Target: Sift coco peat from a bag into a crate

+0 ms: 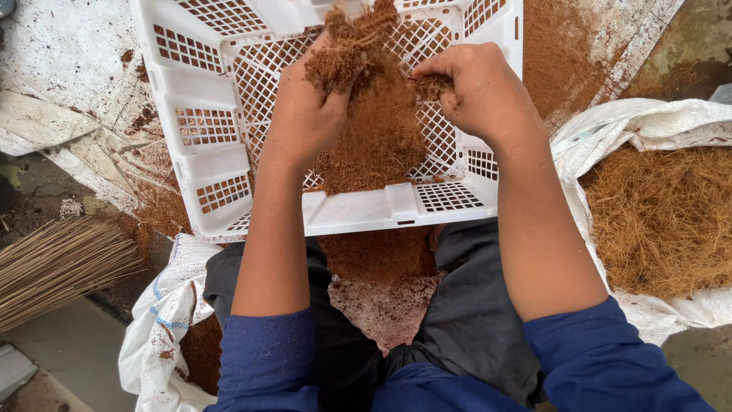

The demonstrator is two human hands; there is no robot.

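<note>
A white perforated plastic crate [198, 99] sits in front of my knees with a heap of brown coir fibre [381, 130] inside. My left hand [305, 103] is closed around a clump of the fibre, lifted above the heap. My right hand [476, 88] pinches a smaller tuft of the same fibre at the heap's right edge. Both forearms reach over the crate's near wall. Fine brown dust lies under the crate.
A white woven sack [648, 122] at the right holds coarse golden-brown fibre [663, 214]. A bundle of thin broom sticks [53, 263] lies at the left. Another white sack [164, 320] is spread under my legs. Brown dust covers the ground beyond the crate [557, 46].
</note>
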